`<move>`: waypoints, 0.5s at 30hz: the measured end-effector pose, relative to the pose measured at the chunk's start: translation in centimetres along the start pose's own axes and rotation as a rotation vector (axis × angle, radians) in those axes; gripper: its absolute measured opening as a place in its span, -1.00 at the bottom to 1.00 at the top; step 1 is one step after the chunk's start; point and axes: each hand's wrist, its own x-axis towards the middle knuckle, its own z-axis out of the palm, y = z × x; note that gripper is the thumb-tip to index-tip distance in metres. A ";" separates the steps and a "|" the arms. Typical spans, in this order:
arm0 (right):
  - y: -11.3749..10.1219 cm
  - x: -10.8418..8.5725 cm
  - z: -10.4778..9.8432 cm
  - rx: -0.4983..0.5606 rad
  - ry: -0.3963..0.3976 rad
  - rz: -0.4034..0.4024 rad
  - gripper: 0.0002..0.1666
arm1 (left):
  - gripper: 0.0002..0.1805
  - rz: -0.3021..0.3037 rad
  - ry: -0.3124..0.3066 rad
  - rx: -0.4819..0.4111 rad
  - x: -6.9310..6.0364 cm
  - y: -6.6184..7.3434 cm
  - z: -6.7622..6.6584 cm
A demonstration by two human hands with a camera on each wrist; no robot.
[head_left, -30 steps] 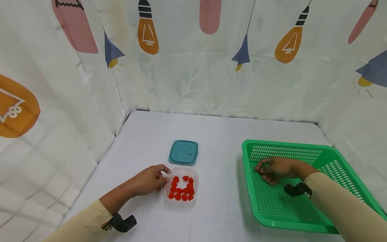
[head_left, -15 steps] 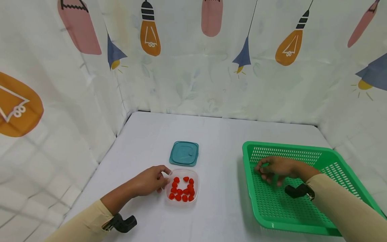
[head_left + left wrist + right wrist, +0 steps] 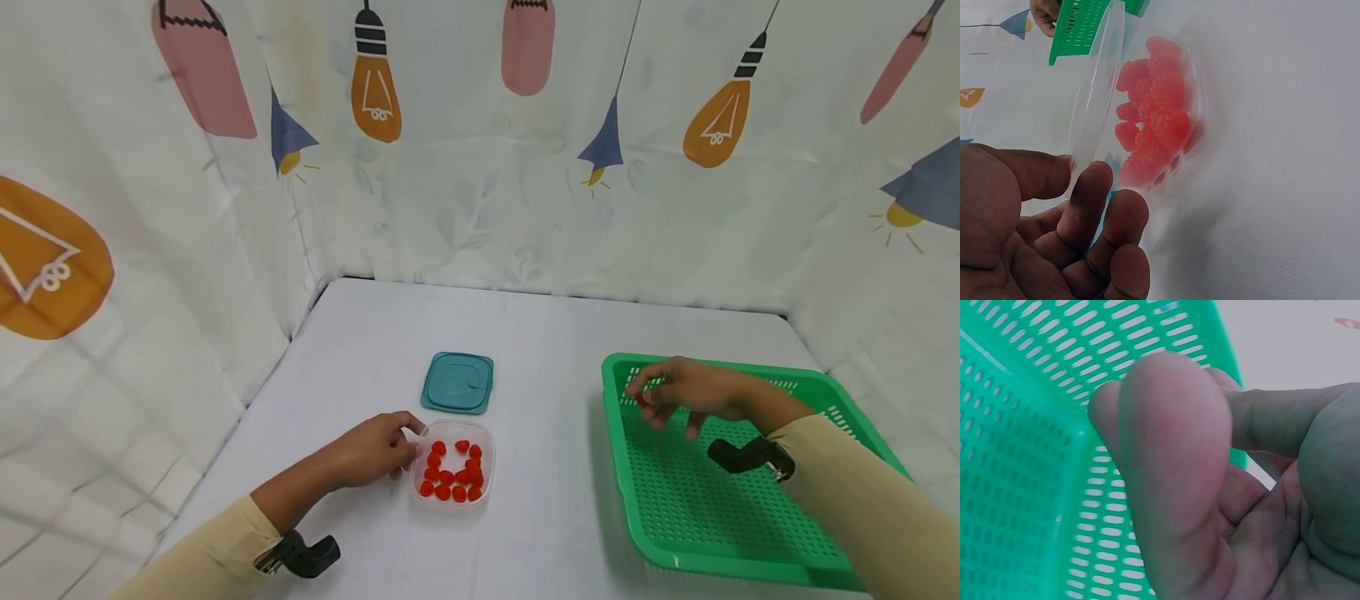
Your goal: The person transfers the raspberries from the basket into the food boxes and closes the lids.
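My left hand [image 3: 367, 450] pinches the left rim of a clear plastic container [image 3: 452, 458] between thumb and finger. Several red raspberries [image 3: 1167, 92] lie inside it, seen through its wall in the left wrist view. My right hand [image 3: 693, 390] is over the back left part of a green basket [image 3: 697, 508], near its rim. A single red raspberry [image 3: 641, 399] shows between the right thumb and fingers. In the right wrist view the fingers [image 3: 1175, 437] hide that raspberry.
A teal square lid [image 3: 457, 382] lies on the white table [image 3: 547, 467] just behind the container. The slotted basket walls rise around the right hand. Printed white curtains [image 3: 480, 208] enclose the table at the back and sides.
My right hand has risen from the basket floor toward its back left rim, a raspberry now visible in its fingers. The left hand stays at the container.
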 end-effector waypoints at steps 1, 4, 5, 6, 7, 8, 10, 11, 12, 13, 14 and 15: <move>-0.3 -0.2 -0.1 0.000 0.001 -0.003 -0.62 | -0.65 0.001 0.000 0.001 0.0 0.0 0.0; -1.2 -0.6 -0.6 -0.006 0.011 -0.015 -0.59 | -0.66 0.004 0.001 0.000 -0.1 0.1 0.0; -1.5 -0.7 -0.7 -0.011 0.014 -0.021 -0.59 | -0.66 0.005 0.001 0.000 -0.1 0.2 0.0; -1.9 -0.8 -0.8 -0.011 0.015 -0.024 -0.59 | -0.66 0.006 0.002 0.000 -0.1 0.2 0.0; -2.2 -0.8 -0.9 -0.014 0.019 -0.028 -0.58 | -0.66 0.005 0.003 -0.001 -0.1 0.2 -0.1; -2.5 -0.9 -0.9 -0.021 0.023 -0.032 -0.58 | -0.65 0.005 0.005 -0.001 -0.1 0.2 -0.1; -3.2 -0.9 -0.9 -0.029 0.031 -0.041 -0.60 | -0.65 0.003 0.006 -0.001 -0.1 0.2 -0.1; -3.5 -0.8 -0.8 -0.030 0.032 -0.047 -0.61 | -0.65 0.002 0.006 -0.002 -0.1 0.2 0.0; -3.8 -0.8 -0.7 -0.028 0.030 -0.053 -0.62 | -0.65 -0.001 0.006 -0.002 -0.1 0.2 0.0; -4.1 -0.7 -0.6 -0.025 0.026 -0.058 -0.63 | -0.65 -0.002 0.008 -0.002 -0.1 0.2 0.0; -4.4 -0.6 -0.5 -0.022 0.022 -0.062 -0.63 | -0.65 -0.003 0.006 -0.003 -0.1 0.2 0.0; -4.7 -0.5 -0.3 -0.017 0.017 -0.068 -0.64 | -0.66 -0.006 0.004 -0.005 0.0 0.2 0.0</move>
